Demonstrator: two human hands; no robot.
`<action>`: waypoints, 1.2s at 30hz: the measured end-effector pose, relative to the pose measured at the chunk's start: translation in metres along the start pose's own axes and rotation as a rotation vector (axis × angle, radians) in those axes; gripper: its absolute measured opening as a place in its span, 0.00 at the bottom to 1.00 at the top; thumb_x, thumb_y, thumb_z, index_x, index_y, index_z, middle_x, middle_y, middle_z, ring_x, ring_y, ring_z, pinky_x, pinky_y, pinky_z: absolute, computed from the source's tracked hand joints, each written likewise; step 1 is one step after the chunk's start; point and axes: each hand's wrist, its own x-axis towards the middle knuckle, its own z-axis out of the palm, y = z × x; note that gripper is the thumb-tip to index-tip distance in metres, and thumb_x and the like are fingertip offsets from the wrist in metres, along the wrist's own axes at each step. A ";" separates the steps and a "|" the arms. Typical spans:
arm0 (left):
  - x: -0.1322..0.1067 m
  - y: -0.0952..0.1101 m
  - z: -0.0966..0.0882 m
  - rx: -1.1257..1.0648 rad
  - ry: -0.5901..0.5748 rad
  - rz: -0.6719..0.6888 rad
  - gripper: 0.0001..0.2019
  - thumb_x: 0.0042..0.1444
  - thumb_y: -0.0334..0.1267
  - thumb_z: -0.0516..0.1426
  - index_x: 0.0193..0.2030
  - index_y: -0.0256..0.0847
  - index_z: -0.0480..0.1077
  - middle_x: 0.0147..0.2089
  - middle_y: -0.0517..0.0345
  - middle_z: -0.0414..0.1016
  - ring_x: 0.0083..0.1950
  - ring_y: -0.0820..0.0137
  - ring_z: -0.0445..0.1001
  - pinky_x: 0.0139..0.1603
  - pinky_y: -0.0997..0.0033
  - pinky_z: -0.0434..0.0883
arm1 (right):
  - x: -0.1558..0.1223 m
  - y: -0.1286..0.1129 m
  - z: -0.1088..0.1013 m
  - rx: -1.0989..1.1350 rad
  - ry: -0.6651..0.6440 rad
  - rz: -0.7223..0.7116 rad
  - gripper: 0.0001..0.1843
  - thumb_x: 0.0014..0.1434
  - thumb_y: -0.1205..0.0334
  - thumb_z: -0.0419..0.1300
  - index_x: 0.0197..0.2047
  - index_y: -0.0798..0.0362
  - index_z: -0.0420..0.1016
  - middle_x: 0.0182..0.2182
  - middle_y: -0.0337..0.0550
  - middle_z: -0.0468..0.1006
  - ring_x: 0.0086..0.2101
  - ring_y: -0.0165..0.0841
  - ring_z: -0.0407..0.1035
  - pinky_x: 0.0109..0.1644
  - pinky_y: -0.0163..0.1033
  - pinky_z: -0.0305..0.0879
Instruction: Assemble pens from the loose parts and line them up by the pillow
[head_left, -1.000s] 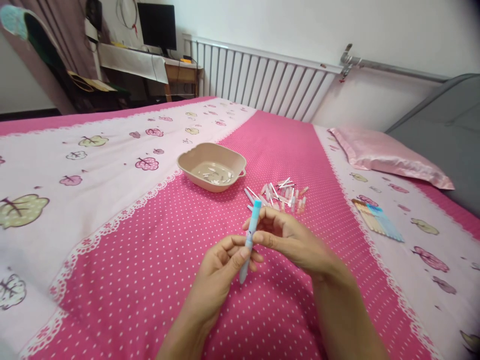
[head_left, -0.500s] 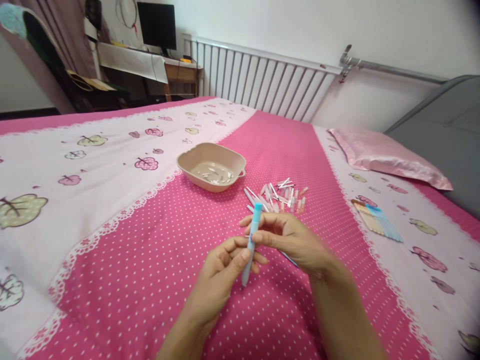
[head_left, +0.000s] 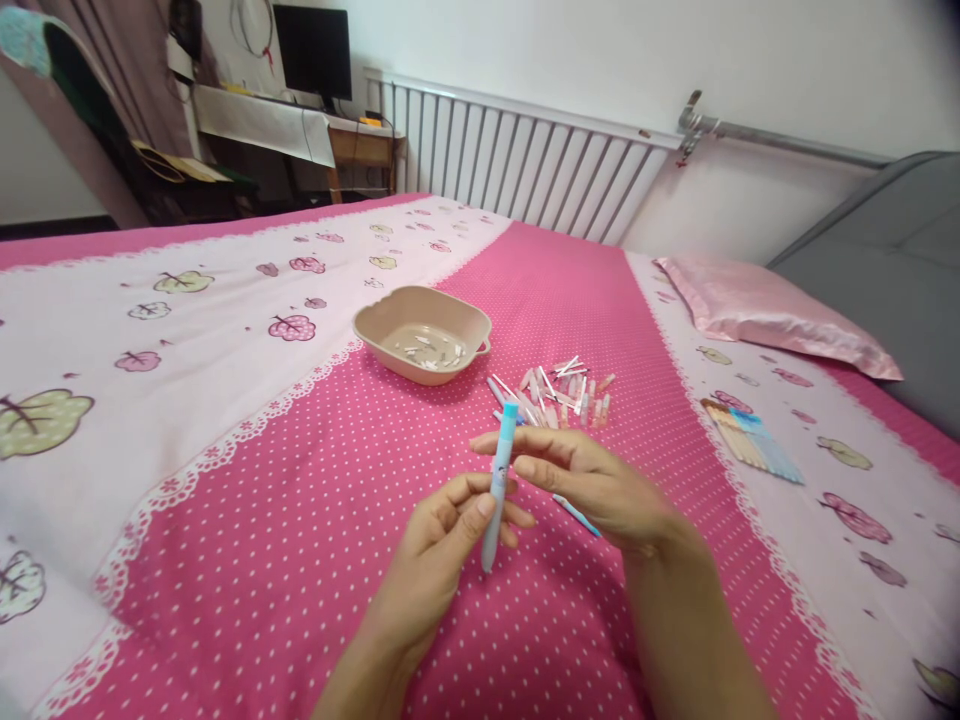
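A marker pen (head_left: pixel 497 490) with a bright blue top and a pale barrel stands nearly upright in my left hand (head_left: pixel 450 530), pinched between thumb and fingers near its lower half. Beside its upper part is my right hand (head_left: pixel 577 475), thumb and fingers apart; the fingertips reach behind the pen, and I cannot tell if they touch it. Just under my right hand a slim blue stick-like item (head_left: pixel 576 515) lies on the bedspread. Beyond the hands is a loose pile of small pale and pinkish tubes and white sticks (head_left: pixel 559 390).
A beige basin (head_left: pixel 424 360) holding small white pieces sits behind and left of the pile. A row of wooden sticks (head_left: pixel 750 440), partly blue, lies at right near a pink pillow (head_left: pixel 772 315). Dotted pink bedspread (head_left: pixel 300 560) lies under everything; a radiator (head_left: pixel 517 150) stands behind.
My right thumb has come off the pen, and the right hand has loosened. The pen has shifted slightly left, held by my left hand.
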 end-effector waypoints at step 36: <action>-0.001 0.000 -0.001 0.016 -0.014 0.003 0.13 0.58 0.42 0.56 0.48 0.40 0.73 0.37 0.53 0.78 0.34 0.72 0.72 0.38 0.74 0.65 | 0.000 -0.001 0.003 -0.024 0.002 0.036 0.17 0.57 0.55 0.62 0.49 0.51 0.73 0.37 0.42 0.74 0.40 0.32 0.68 0.46 0.40 0.64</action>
